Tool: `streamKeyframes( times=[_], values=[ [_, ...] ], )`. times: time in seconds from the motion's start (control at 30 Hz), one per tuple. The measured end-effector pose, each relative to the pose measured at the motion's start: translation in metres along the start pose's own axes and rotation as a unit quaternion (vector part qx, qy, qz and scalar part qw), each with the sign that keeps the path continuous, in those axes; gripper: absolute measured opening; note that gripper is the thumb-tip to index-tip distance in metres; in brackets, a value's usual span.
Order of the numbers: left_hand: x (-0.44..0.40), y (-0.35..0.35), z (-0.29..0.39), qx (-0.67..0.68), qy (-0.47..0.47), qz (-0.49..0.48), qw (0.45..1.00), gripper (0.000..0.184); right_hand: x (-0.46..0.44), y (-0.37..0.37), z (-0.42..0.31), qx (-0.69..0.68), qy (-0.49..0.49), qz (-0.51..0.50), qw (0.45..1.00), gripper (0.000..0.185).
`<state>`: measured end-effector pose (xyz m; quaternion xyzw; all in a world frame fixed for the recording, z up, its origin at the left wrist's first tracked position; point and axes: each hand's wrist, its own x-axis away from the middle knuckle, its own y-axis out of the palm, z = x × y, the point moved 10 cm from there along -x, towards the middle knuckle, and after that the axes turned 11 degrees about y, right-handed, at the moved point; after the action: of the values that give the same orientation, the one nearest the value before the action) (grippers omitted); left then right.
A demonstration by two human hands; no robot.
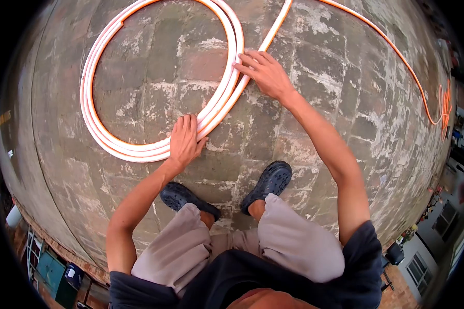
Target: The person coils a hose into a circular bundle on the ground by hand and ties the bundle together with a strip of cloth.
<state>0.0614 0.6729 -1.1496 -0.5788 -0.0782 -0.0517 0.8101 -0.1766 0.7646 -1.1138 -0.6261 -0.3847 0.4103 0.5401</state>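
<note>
A thick orange hose (100, 135), washed out to pinkish white along its top, lies in a round coil of several loops on the ground. My left hand (184, 139) is over the coil's near side, fingers curved across the loops and thumb on the outer edge. At the coil's right side, my right hand (266, 74) reaches over the incoming length of hose with its fingers spread, the tips touching the loops. A cut hose end shows on top of the coil at the upper left. My right palm's underside is hidden.
Worn, patchy brick paving (314, 149) spreads around me. My dark clogs (271, 181) stand just short of the coil. The hose runs off past the top edge and back down the right to a tangled orange bundle (445, 109). A teal cabinet (51, 272) stands lower left.
</note>
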Motion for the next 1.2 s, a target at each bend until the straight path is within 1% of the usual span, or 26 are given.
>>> streamKeyframes(
  times=[0.03,0.07,0.13,0.2,0.27,0.3,0.33,0.4,0.43,0.47,0.53,0.6,0.63,0.73,0.8,0.83,0.87,0.9,0.93,1.0,1.03,1.07,1.1,1.13,1.17,1.2],
  values=[
    [0.001,0.001,-0.001,-0.01,0.02,-0.007,1.0,0.08,-0.008,0.008,-0.007,0.01,-0.03,-0.064,0.997,0.064],
    [0.002,0.002,0.0,-0.021,0.041,-0.015,0.999,0.078,-0.019,0.015,-0.006,0.008,-0.032,-0.063,0.997,0.064],
    [0.001,0.0,0.002,-0.032,0.053,-0.013,0.998,0.076,-0.033,0.028,-0.023,0.023,-0.123,-0.071,0.99,0.071],
    [0.001,-0.001,0.005,-0.042,0.067,-0.012,0.997,0.074,-0.042,0.029,-0.024,0.052,-0.14,-0.106,0.983,0.071],
    [0.003,0.0,0.004,-0.024,0.053,-0.008,0.998,0.074,-0.047,0.037,-0.023,0.071,-0.163,-0.158,0.971,0.062],
    [0.004,0.0,0.003,-0.022,0.054,-0.008,0.998,0.074,-0.045,0.027,-0.022,0.035,-0.183,-0.111,0.976,0.056],
    [0.004,0.001,0.004,-0.021,0.06,-0.008,0.998,0.073,-0.04,0.028,-0.017,0.036,-0.185,-0.113,0.976,0.056],
    [0.008,0.001,0.002,-0.016,0.059,-0.006,0.998,0.071,-0.028,0.032,-0.01,-0.005,-0.171,-0.144,0.975,0.044],
    [0.009,0.001,0.001,-0.019,0.077,-0.022,0.997,0.07,-0.019,0.022,-0.011,-0.047,-0.171,-0.103,0.979,0.036],
    [0.011,0.002,-0.001,-0.024,0.097,-0.039,0.994,0.068,-0.006,0.024,-0.014,-0.047,-0.173,-0.104,0.978,0.036],
    [0.025,0.0,-0.014,-0.023,0.114,-0.046,0.992,0.067,0.023,0.017,-0.025,-0.107,-0.148,-0.102,0.978,0.049],
    [0.047,-0.003,-0.034,-0.023,0.133,-0.052,0.989,0.066,0.059,0.022,-0.061,-0.118,-0.169,-0.085,0.975,0.049],
    [0.068,0.002,-0.044,-0.024,0.146,-0.089,0.985,0.067,0.077,0.028,-0.087,-0.113,-0.181,-0.087,0.973,0.041],
    [0.156,0.012,-0.098,-0.059,0.164,-0.152,0.973,0.069,0.112,0.038,-0.193,-0.152,-0.195,-0.049,0.968,0.035],
    [0.23,0.009,-0.165,-0.094,0.136,-0.156,0.974,0.066,0.1,0.019,-0.256,-0.216,-0.154,0.007,0.964,0.035],
    [0.266,0.005,-0.209,-0.146,0.086,-0.166,0.971,0.067,0.099,0.019,-0.283,-0.28,-0.155,-0.045,0.946,0.041],
    [0.302,0.0,-0.254,-0.196,0.039,-0.178,0.964,0.069,0.099,0.009,-0.302,-0.316,-0.16,-0.057,0.933,0.039],
    [0.343,-0.004,-0.312,-0.247,-0.044,-0.209,0.945,0.069,0.101,-0.009,-0.304,-0.345,-0.166,-0.029,0.923,0.037],
    [0.371,-0.009,-0.354,-0.294,-0.131,-0.235,0.917,0.07,0.1,-0.025,-0.3,-0.372,-0.176,-0.002,0.911,0.035],
    [0.351,-0.053,-0.348,-0.2,-0.247,-0.182,0.93,0.075,0.095,-0.038,-0.263,-0.345,-0.158,0.008,0.925,0.032],
    [0.339,-0.055,-0.345,-0.155,-0.246,-0.13,0.948,0.077,0.09,-0.041,-0.233,-0.319,-0.139,0.02,0.937,0.029],
    [0.318,-0.054,-0.335,-0.159,-0.203,-0.075,0.963,0.075,0.084,-0.046,-0.195,-0.296,-0.094,0.056,0.949,0.024],
    [0.278,-0.065,-0.306,-0.146,-0.172,-0.006,0.974,0.068,0.078,-0.048,-0.151,-0.271,-0.047,0.091,0.957,0.02],
    [0.24,-0.073,-0.277,-0.105,-0.149,0.069,0.981,0.061,0.073,-0.042,-0.101,-0.251,0.033,0.083,0.964,0.018],
    [0.202,-0.08,-0.241,-0.085,-0.127,0.136,0.979,0.054,0.069,-0.042,-0.049,-0.219,0.103,0.115,0.963,0.023],
    [0.166,-0.078,-0.206,-0.039,-0.118,0.161,0.979,0.051,0.065,-0.045,0.003,-0.191,0.198,0.129,0.953,0.032]
  ],
)
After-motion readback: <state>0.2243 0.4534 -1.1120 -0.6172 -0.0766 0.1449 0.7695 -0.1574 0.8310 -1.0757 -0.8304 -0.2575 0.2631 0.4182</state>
